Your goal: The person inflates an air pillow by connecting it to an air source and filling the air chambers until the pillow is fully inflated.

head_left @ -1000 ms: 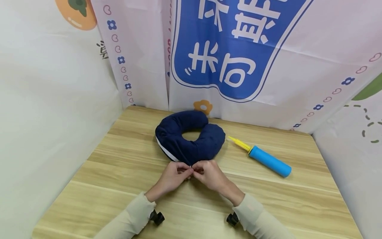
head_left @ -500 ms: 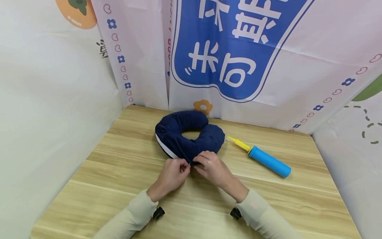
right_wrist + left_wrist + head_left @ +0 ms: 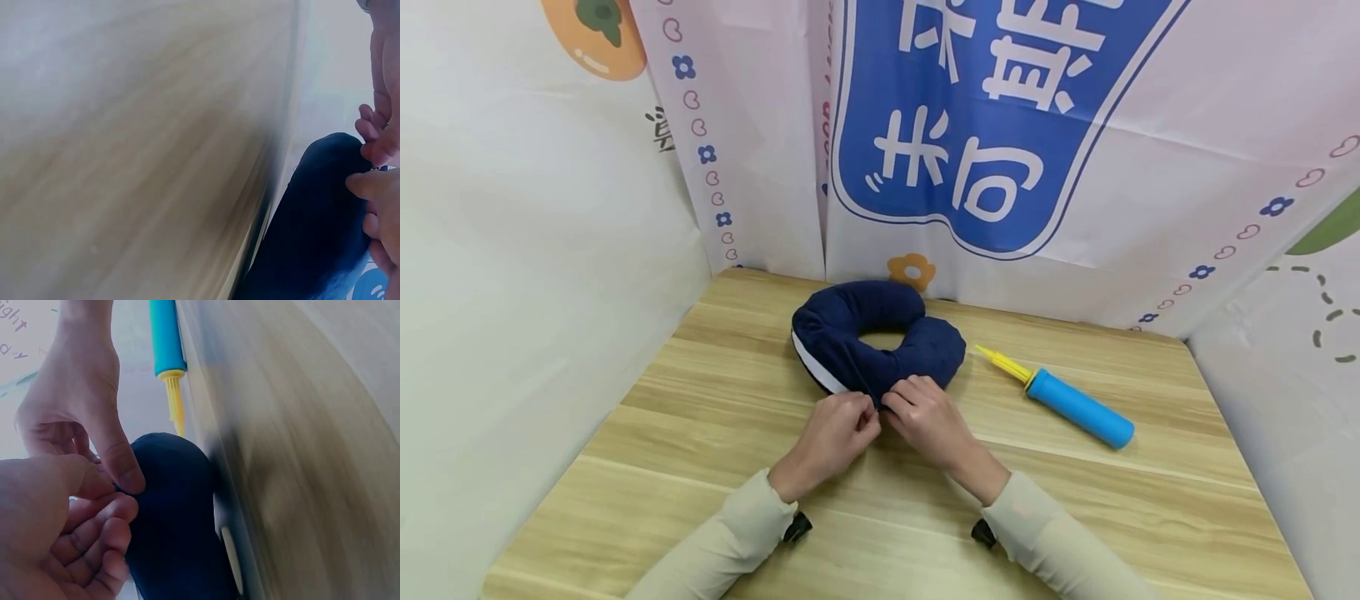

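Observation:
A navy U-shaped neck pillow (image 3: 917, 354) lies on the table, a white strip (image 3: 815, 364) showing through the open slit along its left front edge. At its near edge my left hand (image 3: 831, 437) has thumb and forefinger pinched together on what looks like the zipper pull, mostly hidden by the fingers. Close beside it, my right hand (image 3: 932, 425) pinches the pillow's cover at the same edge. In the left wrist view the right thumb presses on the navy fabric (image 3: 175, 500). The right wrist view shows both hands' fingertips meeting at the pillow's edge (image 3: 319, 206).
A blue hand pump (image 3: 1078, 407) with a yellow nozzle (image 3: 1003, 362) lies on the wooden table (image 3: 700, 450), right of the pillow. Printed white cloth (image 3: 760, 167) hangs behind the table, with pale walls at both sides.
Both hands have shifted slightly away from the body along the pillow's near edge. The right fingers have moved up onto the cover, while the left stay pinched. Pillow and pump lie as before.

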Available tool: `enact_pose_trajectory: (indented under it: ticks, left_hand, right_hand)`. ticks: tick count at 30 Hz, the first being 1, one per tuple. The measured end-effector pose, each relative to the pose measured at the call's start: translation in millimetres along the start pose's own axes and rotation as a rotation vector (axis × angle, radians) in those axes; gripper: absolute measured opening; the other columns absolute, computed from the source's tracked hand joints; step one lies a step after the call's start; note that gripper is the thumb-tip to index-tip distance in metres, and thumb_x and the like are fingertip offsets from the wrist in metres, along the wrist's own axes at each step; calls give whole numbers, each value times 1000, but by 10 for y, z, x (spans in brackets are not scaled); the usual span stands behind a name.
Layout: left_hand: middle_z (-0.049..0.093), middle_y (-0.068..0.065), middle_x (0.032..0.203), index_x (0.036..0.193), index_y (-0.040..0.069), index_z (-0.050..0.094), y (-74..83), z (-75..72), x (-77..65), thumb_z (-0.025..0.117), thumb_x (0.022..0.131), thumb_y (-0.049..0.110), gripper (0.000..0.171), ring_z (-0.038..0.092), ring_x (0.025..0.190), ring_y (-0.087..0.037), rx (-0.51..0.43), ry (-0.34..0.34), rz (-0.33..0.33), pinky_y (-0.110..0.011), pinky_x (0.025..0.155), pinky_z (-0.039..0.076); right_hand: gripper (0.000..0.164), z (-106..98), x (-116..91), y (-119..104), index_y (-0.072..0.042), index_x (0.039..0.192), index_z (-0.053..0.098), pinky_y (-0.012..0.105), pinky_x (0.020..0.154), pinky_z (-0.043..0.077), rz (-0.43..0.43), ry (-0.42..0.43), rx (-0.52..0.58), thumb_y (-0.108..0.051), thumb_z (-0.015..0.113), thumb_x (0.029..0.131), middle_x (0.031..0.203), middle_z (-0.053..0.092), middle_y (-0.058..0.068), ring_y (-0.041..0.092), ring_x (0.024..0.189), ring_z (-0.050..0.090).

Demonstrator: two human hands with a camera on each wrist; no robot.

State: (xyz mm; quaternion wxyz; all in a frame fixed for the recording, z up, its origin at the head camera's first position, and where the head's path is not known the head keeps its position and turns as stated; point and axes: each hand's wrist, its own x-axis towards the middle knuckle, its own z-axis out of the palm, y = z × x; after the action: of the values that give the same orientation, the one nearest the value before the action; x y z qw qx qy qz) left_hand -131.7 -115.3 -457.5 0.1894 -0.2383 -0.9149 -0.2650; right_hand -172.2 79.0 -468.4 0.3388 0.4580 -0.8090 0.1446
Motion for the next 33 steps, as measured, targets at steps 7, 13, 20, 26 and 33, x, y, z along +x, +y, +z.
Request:
enact_pose_trajectory:
  ticks: [7, 13, 20, 26, 33]
  left_hand:
    - [49, 8, 62, 66, 16, 59, -46, -44, -5, 76, 82, 1, 28, 46, 57, -4, 82, 50, 111, -17, 54, 36]
    - [51, 6, 62, 66, 15, 59, -163, -131, -25, 77, 79, -1, 27, 49, 57, -6, 96, 109, 149, -18, 54, 39]
    - [54, 7, 66, 69, 15, 61, -282, -209, -30, 77, 83, 1, 26, 48, 61, -4, 73, 109, 125, -17, 56, 40]
    - [57, 8, 68, 72, 16, 64, -222, -241, -20, 77, 84, 2, 22, 51, 64, -3, 21, 102, 119, -17, 58, 43]
    - [57, 5, 66, 72, 13, 62, -152, -253, -6, 74, 83, 1, 20, 53, 62, -7, 42, 125, 211, -19, 57, 44]
  right_hand:
    - [10, -7, 21, 4, -9, 92, 77, 30, 77, 54, -15, 7, -27, -12, 86, 88, 90, 72, 1, 18, 84, 64]
    - [9, -58, -30, 80, -9, 90, 76, 31, 75, 53, -8, 24, 6, -9, 85, 87, 89, 71, 2, 18, 82, 64]
    - [13, -146, -77, 112, -9, 91, 76, 30, 73, 52, 33, 3, 39, -8, 87, 85, 89, 71, 1, 17, 81, 63]
    - [24, -174, 41, -38, -8, 94, 74, 31, 74, 53, -1, 72, 39, -14, 92, 80, 92, 69, 3, 18, 82, 62]
    - [19, -148, 144, -122, -9, 92, 74, 32, 78, 53, 20, 32, -51, -12, 90, 83, 90, 68, 3, 20, 83, 60]
